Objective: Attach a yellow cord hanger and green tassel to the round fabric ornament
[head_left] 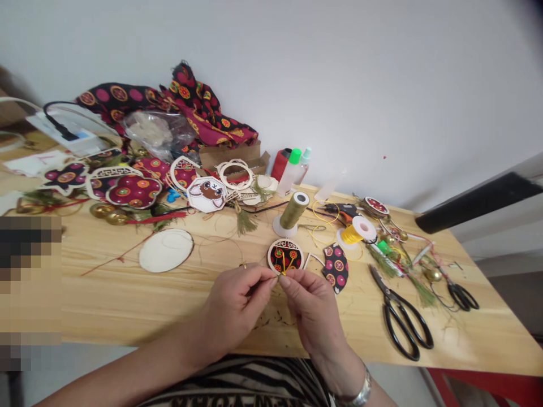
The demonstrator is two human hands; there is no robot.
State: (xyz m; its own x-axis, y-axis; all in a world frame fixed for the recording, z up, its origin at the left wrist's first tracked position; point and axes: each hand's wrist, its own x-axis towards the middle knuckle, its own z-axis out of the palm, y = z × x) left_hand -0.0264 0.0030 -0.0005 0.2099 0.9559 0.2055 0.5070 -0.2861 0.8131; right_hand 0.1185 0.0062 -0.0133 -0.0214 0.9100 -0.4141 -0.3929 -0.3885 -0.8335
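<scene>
As your two hands meet at the near rim of the round ornament (285, 249), it's fingertip work: your left hand (244, 297) has thumb and forefinger pinched, and your right hand (311, 302) matches it, both on a yellow cord (284, 265) whose strands run up over the dark patterned face. Whether your fingertips touch the wooden rim as well, I can't tell. And look around you: the fan-shaped patterned piece (336, 267) lies just right of the ornament, the olive thread spool (294, 212) stands right behind it, and the yellow spool (353, 233) sits beyond the fan. Out on your right, the big black-handled scissors (401, 316) rest on the wooden table (161, 311), blades pointing away from you; over on your left lies a pale oval disc (166, 250), well apart from your fingers.
</scene>
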